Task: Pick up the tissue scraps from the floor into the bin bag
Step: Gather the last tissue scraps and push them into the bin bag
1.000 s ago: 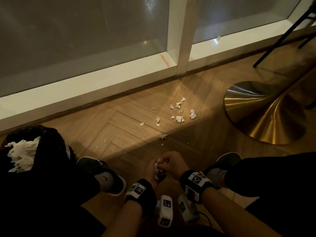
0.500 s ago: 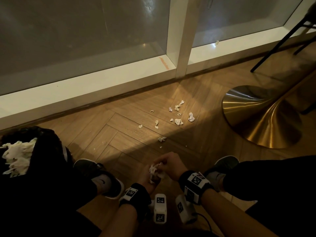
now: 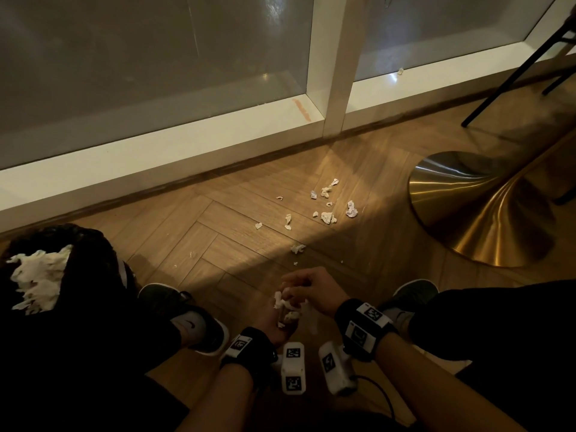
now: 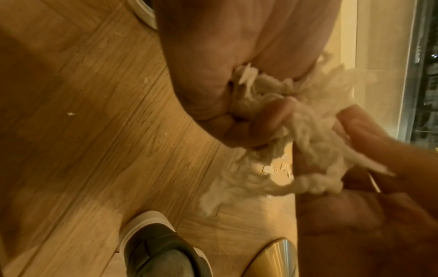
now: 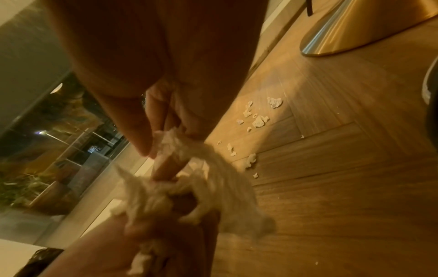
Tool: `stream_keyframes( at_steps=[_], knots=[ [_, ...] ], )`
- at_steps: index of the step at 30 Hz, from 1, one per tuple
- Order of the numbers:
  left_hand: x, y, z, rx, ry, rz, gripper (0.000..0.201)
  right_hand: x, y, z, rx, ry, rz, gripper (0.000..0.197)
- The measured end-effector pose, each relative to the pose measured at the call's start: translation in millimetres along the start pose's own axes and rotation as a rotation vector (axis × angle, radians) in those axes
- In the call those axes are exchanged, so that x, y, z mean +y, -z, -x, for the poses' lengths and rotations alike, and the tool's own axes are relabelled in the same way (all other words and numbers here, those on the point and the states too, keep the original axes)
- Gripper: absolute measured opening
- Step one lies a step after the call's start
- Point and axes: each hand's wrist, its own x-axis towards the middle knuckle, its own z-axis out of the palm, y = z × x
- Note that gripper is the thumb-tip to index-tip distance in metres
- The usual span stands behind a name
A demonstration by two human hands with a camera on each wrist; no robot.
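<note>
Head view alone takes in the whole scene: at far left the black bin bag [image 3: 78, 244] stands on the wood floor [image 3: 218, 232] with white tissue heaped in its mouth, then a dark shoe [image 3: 190, 316], the two hands meeting low in the middle, and at right a brass table base [image 3: 486, 213]. Loose tissue scraps [image 3: 327, 210] lie scattered between the window ledge [image 3: 156, 157] and that base, well apart from the bag, their patch running from near the hands up toward the ledge. Only the wrist views show the grips. Left wrist view shows the left hand [image 4: 213, 78] with fingers curled round a crumpled tissue wad [image 4: 296, 142], which stretches across to the right hand [image 4: 379, 150]. Right wrist view shows the right hand [image 5: 170, 105] pinching the same wad [image 5: 189, 180] at its upper end, the tissue trailing down to the left hand [image 5: 147, 239], which grips it below.
</note>
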Motion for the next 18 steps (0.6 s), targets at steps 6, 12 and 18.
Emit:
stream_keyframes(
  at_steps=[6,12,18],
  knots=[
    [8.0,-3.4,1.5,-0.102,0.023,0.145,0.032,-3.3,11.2,-1.5,-0.11,-0.044,0.033,0.039],
    [8.3,0.2,-0.5,-0.099,0.036,0.158,0.034,-4.6,27.7,-3.5,0.056,-0.092,0.072,0.025],
    [-0.1,-5.0,-9.5,-0.001,-0.079,-0.197,0.034,-11.8,27.5,-7.3,0.139,0.005,-0.077,0.03]
  ],
)
